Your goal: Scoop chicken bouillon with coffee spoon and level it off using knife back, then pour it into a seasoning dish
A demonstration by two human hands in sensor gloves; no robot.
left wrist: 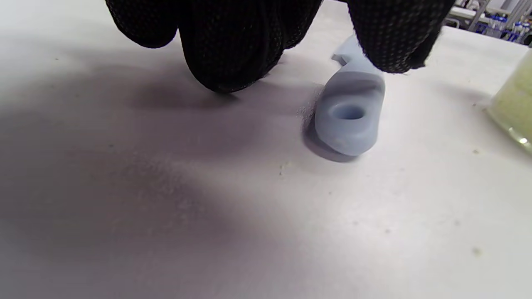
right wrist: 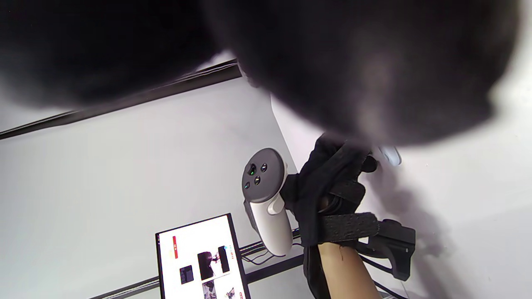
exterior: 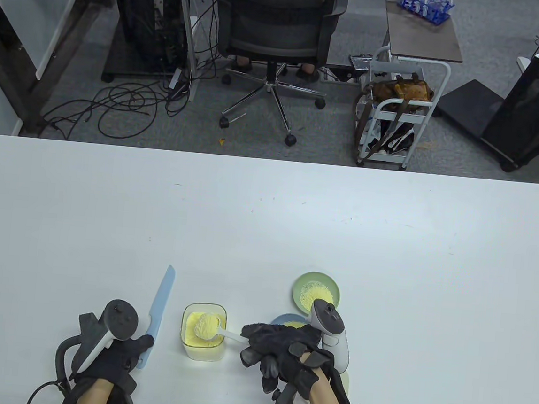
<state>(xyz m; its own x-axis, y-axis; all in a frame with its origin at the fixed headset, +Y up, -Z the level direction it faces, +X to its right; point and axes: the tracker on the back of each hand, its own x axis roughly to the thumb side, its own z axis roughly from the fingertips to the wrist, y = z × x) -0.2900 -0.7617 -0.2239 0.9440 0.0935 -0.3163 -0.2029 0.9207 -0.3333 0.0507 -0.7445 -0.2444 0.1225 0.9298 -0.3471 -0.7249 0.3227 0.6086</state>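
A clear tub of yellow chicken bouillon (exterior: pixel 202 344) stands near the table's front edge. Over it hangs a white coffee spoon (exterior: pixel 207 326) heaped with bouillon, its handle pinched by my right hand (exterior: pixel 251 341). The right wrist view shows that hand only as a dark blur (right wrist: pixel 353 62). A light blue knife (exterior: pixel 159 305) lies flat on the table left of the tub. My left hand (exterior: pixel 141 344) curls round its handle (left wrist: pixel 349 116), thumb on one side and fingers (left wrist: pixel 228 50) on the other. A green seasoning dish (exterior: pixel 301 285) holding some bouillon sits behind my right hand.
A blue dish (exterior: pixel 282 320) is partly hidden behind my right hand. Specks of spilled powder (left wrist: pixel 284 168) dot the table near the knife handle. An office chair (exterior: pixel 273 28) and a white cart (exterior: pixel 402 114) stand on the floor beyond the table's far edge.
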